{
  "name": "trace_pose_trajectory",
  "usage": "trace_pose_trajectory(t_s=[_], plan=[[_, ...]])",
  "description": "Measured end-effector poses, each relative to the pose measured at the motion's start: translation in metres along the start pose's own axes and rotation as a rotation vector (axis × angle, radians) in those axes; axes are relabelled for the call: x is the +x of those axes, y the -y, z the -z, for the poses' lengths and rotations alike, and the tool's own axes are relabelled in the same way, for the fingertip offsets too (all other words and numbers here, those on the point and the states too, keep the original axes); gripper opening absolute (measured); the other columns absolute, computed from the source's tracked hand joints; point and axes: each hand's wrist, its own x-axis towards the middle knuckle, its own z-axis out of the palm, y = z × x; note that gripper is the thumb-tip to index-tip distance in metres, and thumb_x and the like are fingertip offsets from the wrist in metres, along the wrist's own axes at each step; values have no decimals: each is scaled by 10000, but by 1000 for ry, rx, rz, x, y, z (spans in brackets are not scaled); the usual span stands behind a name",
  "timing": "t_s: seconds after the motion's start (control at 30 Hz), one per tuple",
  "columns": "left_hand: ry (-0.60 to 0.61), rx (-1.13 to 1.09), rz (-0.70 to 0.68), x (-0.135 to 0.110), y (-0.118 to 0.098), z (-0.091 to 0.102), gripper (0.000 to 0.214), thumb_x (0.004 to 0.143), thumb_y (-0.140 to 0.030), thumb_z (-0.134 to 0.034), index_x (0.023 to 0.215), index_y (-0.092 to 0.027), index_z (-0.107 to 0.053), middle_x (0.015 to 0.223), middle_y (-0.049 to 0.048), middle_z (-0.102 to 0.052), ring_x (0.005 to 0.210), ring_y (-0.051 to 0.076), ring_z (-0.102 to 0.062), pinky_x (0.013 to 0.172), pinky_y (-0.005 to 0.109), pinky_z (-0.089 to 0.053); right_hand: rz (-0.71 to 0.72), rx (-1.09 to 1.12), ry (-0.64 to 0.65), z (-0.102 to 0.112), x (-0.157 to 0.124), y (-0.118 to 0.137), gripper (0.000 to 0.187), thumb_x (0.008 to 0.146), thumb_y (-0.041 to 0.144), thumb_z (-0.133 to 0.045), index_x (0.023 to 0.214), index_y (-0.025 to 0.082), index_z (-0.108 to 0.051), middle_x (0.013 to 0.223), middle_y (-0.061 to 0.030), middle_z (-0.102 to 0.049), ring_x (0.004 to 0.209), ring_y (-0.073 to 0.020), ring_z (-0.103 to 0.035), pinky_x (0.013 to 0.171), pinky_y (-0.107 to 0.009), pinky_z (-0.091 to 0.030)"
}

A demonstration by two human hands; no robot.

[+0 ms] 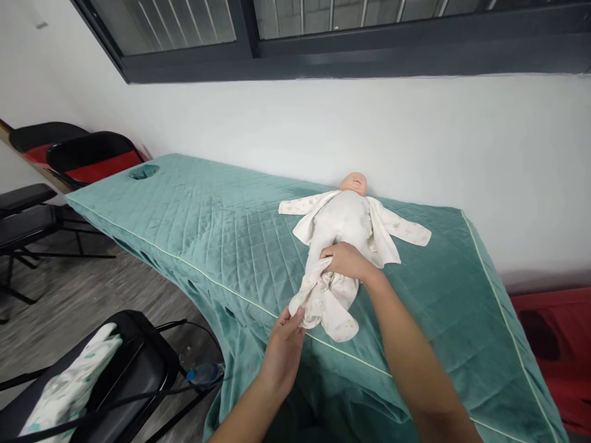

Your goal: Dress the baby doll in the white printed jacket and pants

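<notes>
A baby doll lies on its back on a green quilted massage table, its head toward the wall. It wears a cream printed baby suit, open at the chest with the sleeves spread out. My right hand is closed on the suit's cloth at the doll's hips. My left hand pinches the end of a suit leg near the table's front edge. The doll's legs are hidden in the cloth.
A black folding chair stands at the lower left with a printed garment on its seat and a water bottle beside it. More black and red chairs stand at the far left. A white wall runs behind the table.
</notes>
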Motion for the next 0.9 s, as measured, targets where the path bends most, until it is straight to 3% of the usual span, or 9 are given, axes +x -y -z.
trace_pose_trajectory(t_s=[0.23, 0.4, 0.53, 0.7, 0.77, 0.9], plan=[[-109, 315, -205, 16, 4, 16, 204, 769, -335, -757, 865, -168, -688, 806, 1, -669, 721, 114, -570, 673, 218, -432, -10, 2, 20, 2, -2, 4, 100, 743, 306, -734, 751, 208, -751, 807, -5, -762, 737, -161, -637, 662, -245, -361], [7, 276, -90, 19, -10, 12, 210, 762, -326, -748, 900, -175, -701, 849, 31, -697, 774, 147, -618, 720, 252, -458, -30, -60, 31, 0, -2, 5, 88, 754, 306, -728, 741, 219, -738, 821, -17, -765, 724, -172, -639, 636, -256, -343], [57, 227, -46, 21, -20, 7, 217, 730, -286, -762, 891, -157, -696, 885, 55, -711, 838, 177, -646, 774, 276, -474, -48, -181, 7, -2, -2, 6, 183, 794, 361, -697, 700, 205, -706, 792, -53, -750, 723, -192, -634, 602, -271, -306], [145, 241, -62, 26, -20, 5, 203, 803, -325, -722, 890, -158, -646, 910, 47, -690, 823, 162, -622, 771, 272, -452, -41, -9, 35, 2, -5, 6, 168, 798, 360, -684, 743, 203, -707, 821, -25, -747, 759, -194, -644, 632, -261, -356], [148, 299, -136, 32, -15, 7, 210, 825, -351, -707, 890, -168, -625, 866, 26, -663, 775, 146, -584, 736, 262, -431, -42, 91, 40, 5, -6, 4, 160, 789, 353, -683, 760, 197, -706, 815, -8, -738, 774, -193, -642, 654, -259, -383], [39, 554, -399, 52, -7, 18, 269, 814, -426, -718, 901, -185, -635, 838, 10, -626, 778, 156, -535, 747, 267, -417, -20, 238, 49, 8, -7, -1, 174, 773, 354, -675, 756, 181, -694, 777, 6, -709, 784, -195, -632, 651, -256, -411]])
